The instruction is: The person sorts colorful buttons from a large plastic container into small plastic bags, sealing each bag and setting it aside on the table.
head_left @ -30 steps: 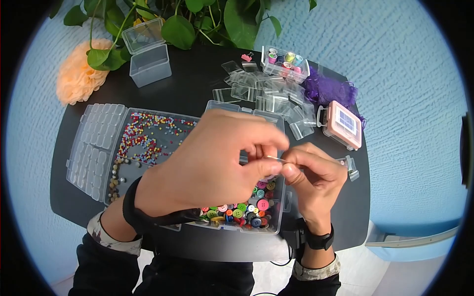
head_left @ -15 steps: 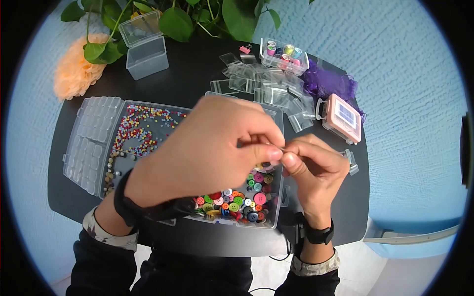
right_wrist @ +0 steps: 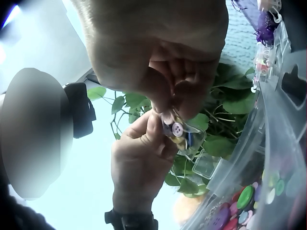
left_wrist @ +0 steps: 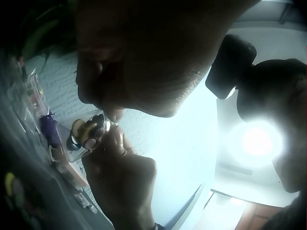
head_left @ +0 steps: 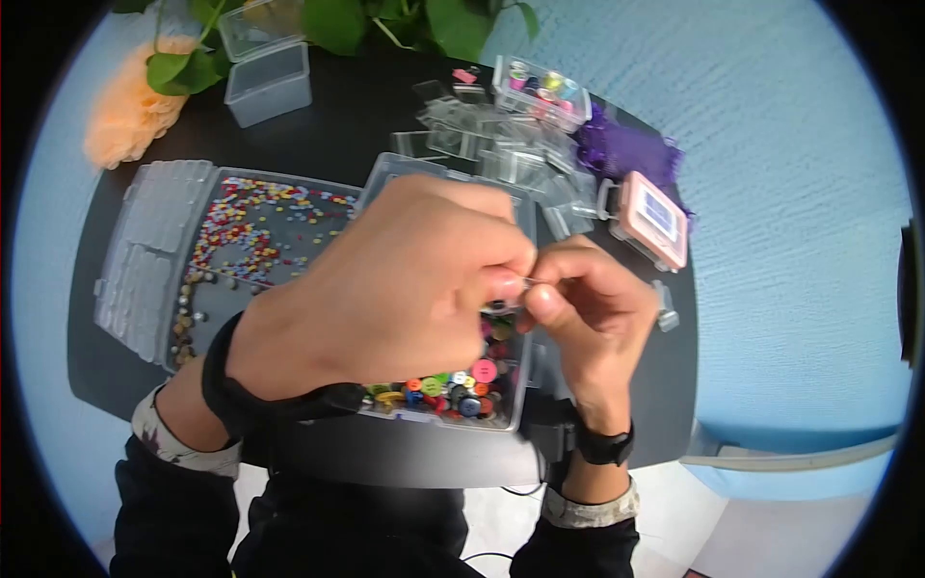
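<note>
Left hand has curled tighter, pinching a clear plastic button bag with the right hand, partly hiding the translucent rectangular button box.

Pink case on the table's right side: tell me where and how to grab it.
Probably by the loop handle, coming from the left in the head view: it juts from that side of the pink case, so it looks easy to hook.
</note>
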`<state>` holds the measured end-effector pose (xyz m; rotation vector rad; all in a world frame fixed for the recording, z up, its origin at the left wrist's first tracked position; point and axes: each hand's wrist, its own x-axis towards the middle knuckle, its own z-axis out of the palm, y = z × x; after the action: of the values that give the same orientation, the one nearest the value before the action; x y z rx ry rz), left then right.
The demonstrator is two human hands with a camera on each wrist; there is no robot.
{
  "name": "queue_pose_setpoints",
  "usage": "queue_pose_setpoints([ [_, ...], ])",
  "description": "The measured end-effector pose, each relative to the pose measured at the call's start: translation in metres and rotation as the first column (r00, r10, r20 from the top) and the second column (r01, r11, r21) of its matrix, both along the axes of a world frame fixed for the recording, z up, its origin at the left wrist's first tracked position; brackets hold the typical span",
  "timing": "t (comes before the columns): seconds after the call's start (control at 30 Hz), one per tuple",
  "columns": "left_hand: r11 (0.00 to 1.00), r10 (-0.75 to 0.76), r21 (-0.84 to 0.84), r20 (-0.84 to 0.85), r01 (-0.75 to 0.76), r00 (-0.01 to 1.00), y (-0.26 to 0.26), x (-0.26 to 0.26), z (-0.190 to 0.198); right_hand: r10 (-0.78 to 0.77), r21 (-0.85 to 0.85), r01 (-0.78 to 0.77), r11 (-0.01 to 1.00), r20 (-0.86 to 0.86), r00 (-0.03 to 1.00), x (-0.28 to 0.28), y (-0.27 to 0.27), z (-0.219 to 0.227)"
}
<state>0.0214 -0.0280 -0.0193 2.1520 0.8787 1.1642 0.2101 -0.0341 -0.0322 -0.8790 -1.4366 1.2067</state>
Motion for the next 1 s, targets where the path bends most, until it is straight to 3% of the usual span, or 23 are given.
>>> queue_pose_setpoints([
  [0.07,0.999,0.015,-0.041,-0.024,-0.016,1.0,-0.001,0.005,-0.002,-0.039,0.126,0.016,0.992,0.184,0.982,0.007,0.003,-0.004],
  [0.27,0.995,0.001,-0.102,0.024,0.001,1.0,-0.006,0.009,0.007,-0.134,0.343,0.042,0.938,0.249,0.959,0.004,-0.003,-0.003],
  [0.33,0.987,-0.012,-0.161,-0.024,0.008,1.0,-0.009,0.007,0.01,-0.156,0.344,0.049,0.938,0.291,0.944,0.006,-0.01,-0.003],
  [0.47,0.993,-0.068,-0.106,-0.08,0.06,0.994,-0.011,0.011,0.0,-0.159,0.318,0.057,0.946,0.304,0.939,0.008,-0.028,-0.005],
  [0.53,0.975,-0.126,-0.191,-0.037,0.117,0.991,-0.013,0.013,0.0,-0.203,0.185,0.153,0.971,0.289,0.936,0.012,-0.037,-0.003],
  [0.6,0.959,-0.155,-0.242,-0.019,0.146,0.988,-0.012,0.01,0.004,-0.229,0.169,0.183,0.968,0.315,0.921,0.026,-0.042,-0.003],
  [0.67,0.976,-0.089,-0.194,0.054,0.098,0.995,-0.011,0.003,0.011,-0.346,-0.07,0.373,0.925,0.249,0.905,0.052,-0.042,-0.012],
  [0.73,0.962,-0.056,-0.268,0.022,0.06,0.998,-0.009,-0.012,0.026,-0.464,-0.219,0.472,0.854,0.091,0.881,0.094,-0.034,-0.028],
  [0.83,0.98,0.037,-0.195,-0.021,-0.04,0.999,-0.005,-0.029,0.034,-0.623,-0.312,0.655,0.688,0.207,0.754,0.138,-0.032,-0.04],
  [1.0,0.986,0.044,-0.159,-0.016,-0.046,0.999,-0.007,-0.038,0.04,-0.648,-0.357,0.688,0.632,0.243,0.722,0.175,-0.043,-0.046],
])
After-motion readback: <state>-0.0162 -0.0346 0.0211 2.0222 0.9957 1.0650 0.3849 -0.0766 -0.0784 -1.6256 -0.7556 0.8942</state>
